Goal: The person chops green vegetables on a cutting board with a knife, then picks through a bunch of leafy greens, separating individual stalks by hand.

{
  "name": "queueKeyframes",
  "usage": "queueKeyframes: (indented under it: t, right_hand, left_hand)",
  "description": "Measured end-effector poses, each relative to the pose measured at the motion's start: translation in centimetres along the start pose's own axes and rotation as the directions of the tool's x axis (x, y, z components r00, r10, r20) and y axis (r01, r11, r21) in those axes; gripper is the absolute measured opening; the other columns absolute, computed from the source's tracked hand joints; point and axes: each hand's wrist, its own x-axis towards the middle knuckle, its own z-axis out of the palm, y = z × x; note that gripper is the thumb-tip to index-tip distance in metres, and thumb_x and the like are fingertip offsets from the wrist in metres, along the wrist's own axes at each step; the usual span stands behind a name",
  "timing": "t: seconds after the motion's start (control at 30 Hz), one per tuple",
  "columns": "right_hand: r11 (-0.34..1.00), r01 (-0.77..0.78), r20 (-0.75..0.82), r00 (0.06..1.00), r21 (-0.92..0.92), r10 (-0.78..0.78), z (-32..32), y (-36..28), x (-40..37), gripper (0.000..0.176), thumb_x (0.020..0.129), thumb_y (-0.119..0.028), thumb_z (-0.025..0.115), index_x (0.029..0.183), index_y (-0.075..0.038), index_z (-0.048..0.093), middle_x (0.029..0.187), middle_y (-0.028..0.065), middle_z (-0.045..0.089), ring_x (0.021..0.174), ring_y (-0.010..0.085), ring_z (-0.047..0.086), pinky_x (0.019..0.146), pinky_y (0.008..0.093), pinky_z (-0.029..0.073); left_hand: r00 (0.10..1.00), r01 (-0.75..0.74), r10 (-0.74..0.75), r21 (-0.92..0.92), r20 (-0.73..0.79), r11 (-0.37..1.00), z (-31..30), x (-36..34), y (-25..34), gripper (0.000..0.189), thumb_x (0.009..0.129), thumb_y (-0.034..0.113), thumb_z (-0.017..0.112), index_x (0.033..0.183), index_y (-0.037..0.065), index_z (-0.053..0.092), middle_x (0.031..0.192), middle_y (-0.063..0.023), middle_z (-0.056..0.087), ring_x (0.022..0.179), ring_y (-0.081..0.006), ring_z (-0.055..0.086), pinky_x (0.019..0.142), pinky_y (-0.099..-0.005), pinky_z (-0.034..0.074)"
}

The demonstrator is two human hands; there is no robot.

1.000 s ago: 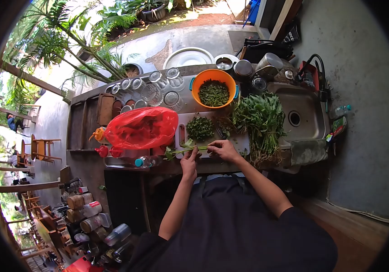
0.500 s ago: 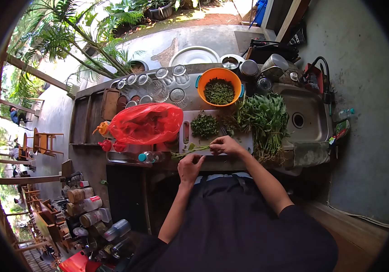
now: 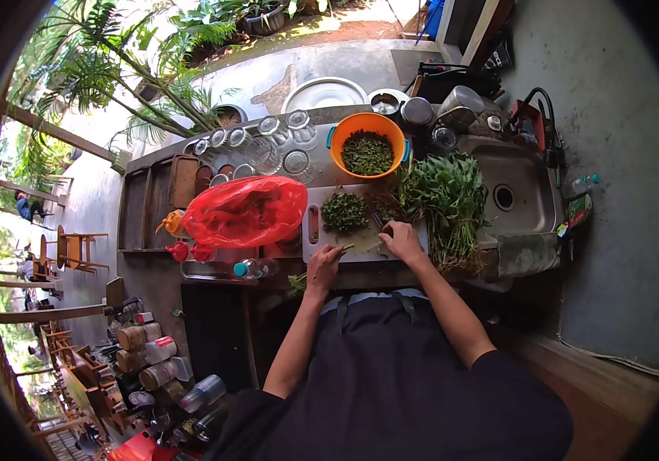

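Leaves (image 3: 366, 154) are held in the orange basin (image 3: 366, 123) (blue-handled, this one). A stem (image 3: 347, 247) is being pinched by the left hand (image 3: 322, 266); the right hand (image 3: 403, 243) cannot be read.

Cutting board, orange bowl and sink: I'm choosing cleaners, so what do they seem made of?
Cutting board: probably plastic, smooth, pale, no wood grain showing.
Orange bowl: likely plastic, slightly glossy, with bright, even colour.
Sink: apparently stainless steel, dull grey with soft metallic sheen.
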Motion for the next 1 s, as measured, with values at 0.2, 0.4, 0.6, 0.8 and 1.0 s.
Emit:
queueKeyframes:
  t: [0.2,0.4,0.6,0.8,1.0]
  right_hand:
    - [0.930,0.055,-0.248,0.957,-0.363,-0.154,1.8,2.4,-0.4,0.039,0.081,-0.013,0.071,0.114,-0.001,0.056,0.107,0.0241,0.062,0.102,0.0437,0.060,0.089,0.0490,0.050]
    - [0.967,0.074,-0.242,0.961,-0.245,-0.135,0.7,2.4,-0.5,0.050,0.079,-0.014,0.068,0.123,0.001,0.047,0.110,0.0277,0.062,0.105,0.0472,0.058,0.091,0.0500,0.049]
    - [0.994,-0.106,-0.151,0.983,0.011,0.107,-1.7,1.4,0.4,0.058,0.085,-0.025,0.054,0.133,0.004,0.040,0.114,0.0338,0.062,0.107,0.0456,0.061,0.095,0.0452,0.048]
    - [0.990,-0.136,0.036,0.990,0.049,0.134,-3.4,0.7,0.1,0.064,0.087,-0.033,0.063,0.135,0.003,0.040,0.110,0.0297,0.064,0.107,0.0377,0.064,0.093,0.0413,0.049]
    - [0.979,-0.082,-0.004,0.996,0.186,0.085,-2.5,2.1,-1.1,0.074,0.082,-0.038,0.077,0.135,0.001,0.044,0.099,0.0243,0.067,0.095,0.0321,0.067,0.084,0.0421,0.050]
  left_hand:
    - [0.992,0.117,-0.118,-0.025,-0.040,0.993,1.6,0.5,-0.8,0.013,0.088,0.015,0.068,0.096,0.007,0.074,0.089,-0.0118,0.066,0.087,-0.0320,0.065,0.074,-0.0419,0.051]
    - [0.986,0.160,-0.159,0.011,-0.049,0.987,2.2,1.2,-1.0,0.015,0.088,0.016,0.068,0.099,0.010,0.076,0.091,-0.0109,0.065,0.083,-0.0319,0.065,0.071,-0.0418,0.050]
    - [0.991,0.127,-0.124,0.053,-0.057,0.990,2.6,1.0,-1.3,0.014,0.088,0.015,0.067,0.099,0.015,0.075,0.090,-0.0089,0.065,0.082,-0.0315,0.066,0.069,-0.0420,0.051]
    - [0.991,0.107,-0.101,0.069,-0.083,0.992,3.0,1.1,-2.0,0.014,0.088,0.017,0.067,0.099,0.016,0.075,0.092,-0.0080,0.065,0.086,-0.0312,0.066,0.069,-0.0429,0.053]
    - [0.989,0.131,-0.127,0.047,-0.079,0.990,2.9,1.0,-1.8,0.013,0.087,0.017,0.068,0.098,0.015,0.075,0.092,-0.0081,0.066,0.086,-0.0314,0.066,0.070,-0.0424,0.053]
